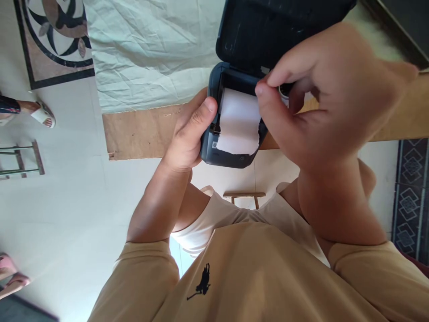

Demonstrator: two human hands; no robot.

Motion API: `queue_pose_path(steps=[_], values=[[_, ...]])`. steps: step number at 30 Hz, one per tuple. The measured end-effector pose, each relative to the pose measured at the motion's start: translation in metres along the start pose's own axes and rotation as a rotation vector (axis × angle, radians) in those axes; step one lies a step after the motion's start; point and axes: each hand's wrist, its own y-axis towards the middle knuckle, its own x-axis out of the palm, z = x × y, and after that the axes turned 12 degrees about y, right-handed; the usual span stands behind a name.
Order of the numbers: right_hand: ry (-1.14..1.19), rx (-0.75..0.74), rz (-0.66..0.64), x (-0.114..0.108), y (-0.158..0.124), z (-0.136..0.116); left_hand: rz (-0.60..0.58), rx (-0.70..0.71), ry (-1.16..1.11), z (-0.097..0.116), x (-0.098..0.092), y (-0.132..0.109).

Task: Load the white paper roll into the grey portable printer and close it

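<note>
My left hand (pixel 192 129) grips the left side of a small dark label printer (pixel 223 158), its thumb on the edge. Inside the printer's opened bay lies white paper (pixel 239 120), with a torn end hanging over the front edge. Above the bay stands a black lid-like panel (pixel 254 36), tilted back. At the bay's right edge, my right hand (pixel 335 94) has thumb and forefinger pinched together beside the paper; I cannot make out what is between them. A round white-and-dark thing (pixel 284 91) shows partly behind those fingers.
A wooden table (pixel 140 132) with a pale wrinkled cloth (pixel 150 53) is in front of me. A dark flat object (pixel 405 27) sits at the upper right. On the left floor are a stool (pixel 23 158) and other people's feet (pixel 43 114).
</note>
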Motion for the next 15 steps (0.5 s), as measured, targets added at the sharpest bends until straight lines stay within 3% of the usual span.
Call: queue_pose_path(steps=[2, 5, 9, 11, 15], values=[[-0.080, 0.052, -0.121, -0.002, 0.002, -0.009, -0.078, 0.003, 0.036, 0.008, 0.000, -0.003], [-0.131, 0.174, -0.298, -0.008, 0.007, -0.017, -0.075, -0.004, 0.036, 0.010, 0.000, -0.004], [-0.199, 0.218, -0.482, -0.009, 0.011, -0.018, -0.057, 0.042, 0.064, 0.003, 0.000, -0.002], [-0.203, 0.220, -0.516, -0.008, 0.009, -0.019, -0.042, 0.082, 0.071, -0.001, 0.001, -0.001], [-0.085, 0.192, -0.434, -0.014, 0.004, -0.020, -0.022, 0.099, 0.031, -0.004, 0.004, 0.001]])
